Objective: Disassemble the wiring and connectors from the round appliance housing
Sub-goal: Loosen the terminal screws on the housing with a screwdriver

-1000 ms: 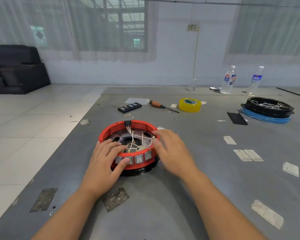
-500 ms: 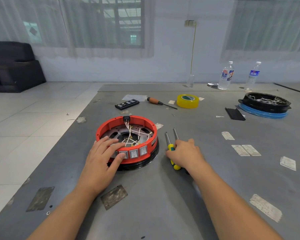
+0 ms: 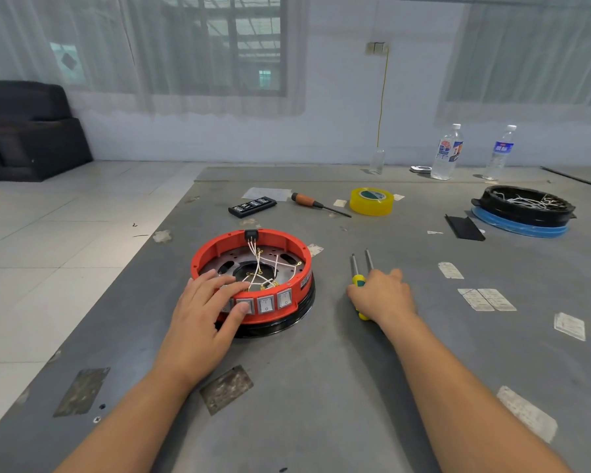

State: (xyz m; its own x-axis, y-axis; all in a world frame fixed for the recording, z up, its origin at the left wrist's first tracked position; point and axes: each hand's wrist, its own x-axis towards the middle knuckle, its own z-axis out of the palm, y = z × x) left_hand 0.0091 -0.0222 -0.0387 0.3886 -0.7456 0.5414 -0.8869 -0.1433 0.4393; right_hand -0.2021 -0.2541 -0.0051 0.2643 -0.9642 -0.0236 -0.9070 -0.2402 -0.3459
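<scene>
Head view shows the red round housing lying on the grey surface toward its left edge, nearer the near edge than the far one, seated on a black base ring. White wires with small gold terminals cross its metal floor, running from a black connector on the far rim to the row of rocker switches on the near wall. None looks detached yet.

The left hand rests on the near rim, fingers straight and spread over the wall, thumb against a switch, steadying rather than gripping. The right hand lies just beside the housing on two screwdrivers, fingers curled over the yellow-green handles; whether it has closed on one cannot be told.

The step in hand appears to be picking up a tool. It would go best by taking a single screwdriver, keeping the left palm pressing down so the housing cannot spin, then freeing terminals one at a time at the metal tab, never tugging the wire.

Farther off lie an orange-handled screwdriver, yellow tape, and a black housing at the far right corner.
</scene>
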